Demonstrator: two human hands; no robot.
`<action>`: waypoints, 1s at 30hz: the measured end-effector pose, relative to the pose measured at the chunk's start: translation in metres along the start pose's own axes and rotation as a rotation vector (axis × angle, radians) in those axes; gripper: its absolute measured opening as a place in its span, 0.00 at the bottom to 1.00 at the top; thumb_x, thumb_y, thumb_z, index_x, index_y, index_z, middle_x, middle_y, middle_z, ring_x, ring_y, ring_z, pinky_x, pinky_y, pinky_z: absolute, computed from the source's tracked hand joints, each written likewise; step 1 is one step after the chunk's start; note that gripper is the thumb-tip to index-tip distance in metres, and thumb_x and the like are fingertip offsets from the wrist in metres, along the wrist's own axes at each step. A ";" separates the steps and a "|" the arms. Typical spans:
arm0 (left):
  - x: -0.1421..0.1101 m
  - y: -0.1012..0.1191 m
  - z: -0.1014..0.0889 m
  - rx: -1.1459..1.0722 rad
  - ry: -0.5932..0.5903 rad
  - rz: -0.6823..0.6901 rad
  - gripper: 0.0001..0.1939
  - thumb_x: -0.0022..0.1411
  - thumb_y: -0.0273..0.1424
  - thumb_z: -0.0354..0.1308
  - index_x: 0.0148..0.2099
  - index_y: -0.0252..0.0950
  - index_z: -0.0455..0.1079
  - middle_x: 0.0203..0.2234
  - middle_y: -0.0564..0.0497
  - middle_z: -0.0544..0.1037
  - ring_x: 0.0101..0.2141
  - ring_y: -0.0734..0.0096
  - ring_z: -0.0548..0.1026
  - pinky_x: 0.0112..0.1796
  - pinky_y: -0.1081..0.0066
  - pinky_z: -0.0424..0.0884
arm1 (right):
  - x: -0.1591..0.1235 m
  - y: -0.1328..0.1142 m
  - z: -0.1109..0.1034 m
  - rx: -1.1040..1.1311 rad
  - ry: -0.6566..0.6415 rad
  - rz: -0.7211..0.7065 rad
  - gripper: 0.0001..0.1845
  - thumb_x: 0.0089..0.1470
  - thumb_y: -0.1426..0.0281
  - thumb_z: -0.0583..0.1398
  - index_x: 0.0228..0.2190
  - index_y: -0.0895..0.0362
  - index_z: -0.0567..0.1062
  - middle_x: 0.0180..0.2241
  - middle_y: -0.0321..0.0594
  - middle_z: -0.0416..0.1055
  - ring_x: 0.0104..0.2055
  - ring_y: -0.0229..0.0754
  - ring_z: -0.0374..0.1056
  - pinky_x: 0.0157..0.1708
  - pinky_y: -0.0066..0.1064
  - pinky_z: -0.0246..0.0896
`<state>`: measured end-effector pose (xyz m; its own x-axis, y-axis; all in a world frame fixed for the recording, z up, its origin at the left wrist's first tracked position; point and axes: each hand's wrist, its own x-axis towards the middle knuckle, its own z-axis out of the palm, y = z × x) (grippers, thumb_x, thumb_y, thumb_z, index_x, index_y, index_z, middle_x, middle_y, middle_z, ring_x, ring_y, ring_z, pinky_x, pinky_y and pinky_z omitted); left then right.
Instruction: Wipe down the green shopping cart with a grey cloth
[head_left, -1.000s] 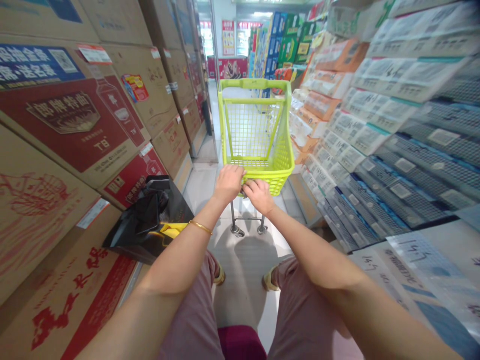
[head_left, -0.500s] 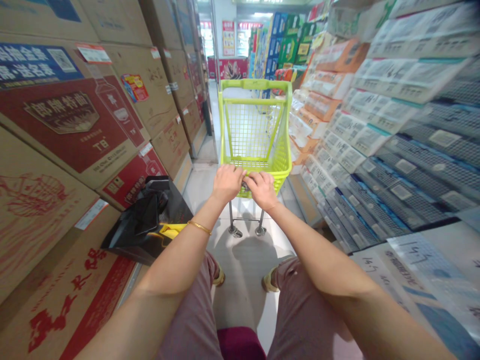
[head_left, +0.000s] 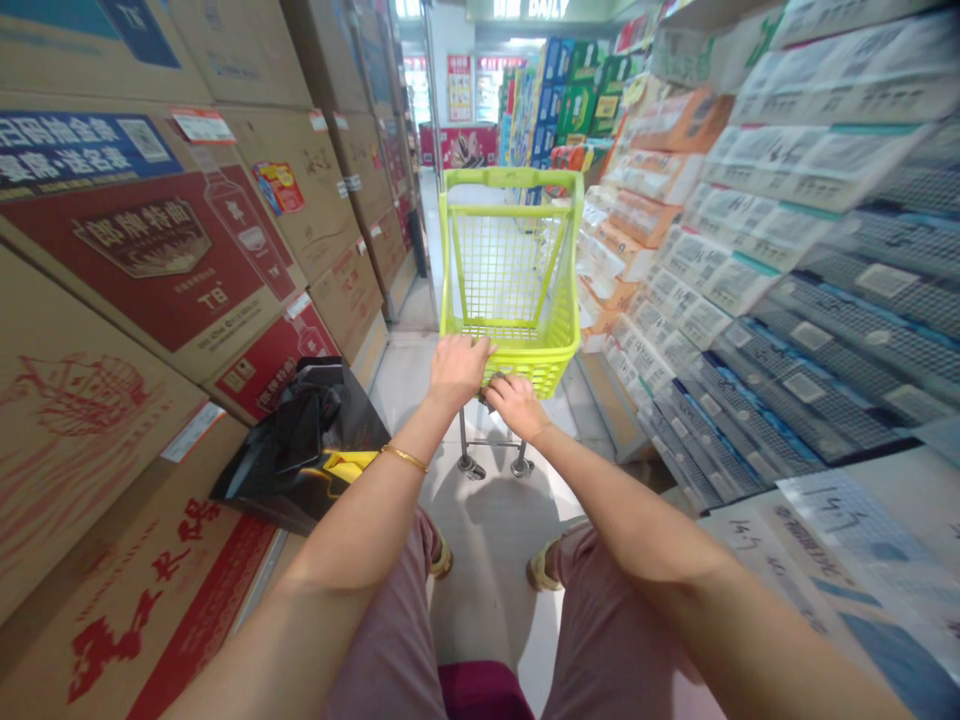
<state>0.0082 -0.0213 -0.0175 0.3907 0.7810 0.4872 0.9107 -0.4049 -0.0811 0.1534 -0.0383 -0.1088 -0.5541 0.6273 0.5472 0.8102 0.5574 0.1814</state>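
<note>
In front of me stands a small lime-green shopping cart (head_left: 511, 357) with a grid basket on grey metal legs. My left hand (head_left: 459, 368) is closed over the left part of its near rim, with a thin gold bangle on the wrist. Just to the right and slightly lower, my right hand (head_left: 517, 405) has its fingers curled together at the cart's near side. A small dark grey piece (head_left: 493, 388) shows at those fingertips, too small to name. The thumbs are mostly hidden.
Stacked cardboard cartons (head_left: 172, 260) wall the left side. A black bag (head_left: 307, 440) with a yellow part lies against them. Wrapped packs (head_left: 757, 300) are piled along the right. Pale floor (head_left: 487, 560) runs between my feet and under the cart. Green boxes (head_left: 589, 95) stand farther ahead.
My right hand has moved down and slightly left, off the rim to below it. My left hand stays on the rim. The whole view has shifted slightly.
</note>
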 end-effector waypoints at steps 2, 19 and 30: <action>0.001 -0.001 0.000 0.010 -0.023 -0.001 0.17 0.67 0.38 0.41 0.42 0.37 0.69 0.30 0.44 0.74 0.36 0.61 0.70 0.37 0.63 0.59 | -0.002 -0.001 0.002 0.000 -0.016 -0.027 0.10 0.60 0.69 0.52 0.38 0.53 0.73 0.41 0.41 0.70 0.46 0.44 0.55 0.42 0.35 0.45; -0.002 0.003 0.006 -0.083 0.014 -0.023 0.16 0.67 0.35 0.41 0.37 0.36 0.69 0.32 0.44 0.74 0.38 0.61 0.70 0.40 0.63 0.60 | 0.017 0.018 -0.028 -0.038 0.198 0.174 0.14 0.60 0.69 0.51 0.43 0.49 0.73 0.41 0.41 0.70 0.43 0.44 0.54 0.42 0.36 0.44; 0.000 0.005 0.008 -0.056 0.044 -0.051 0.19 0.68 0.35 0.37 0.38 0.35 0.68 0.32 0.43 0.73 0.38 0.60 0.69 0.41 0.62 0.59 | -0.005 0.003 0.005 -0.026 0.004 -0.008 0.10 0.60 0.69 0.51 0.36 0.54 0.73 0.40 0.41 0.70 0.44 0.43 0.56 0.42 0.34 0.46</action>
<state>0.0135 -0.0193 -0.0245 0.3365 0.7805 0.5269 0.9200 -0.3919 -0.0071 0.1577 -0.0365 -0.1151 -0.5601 0.6203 0.5491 0.8104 0.5480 0.2075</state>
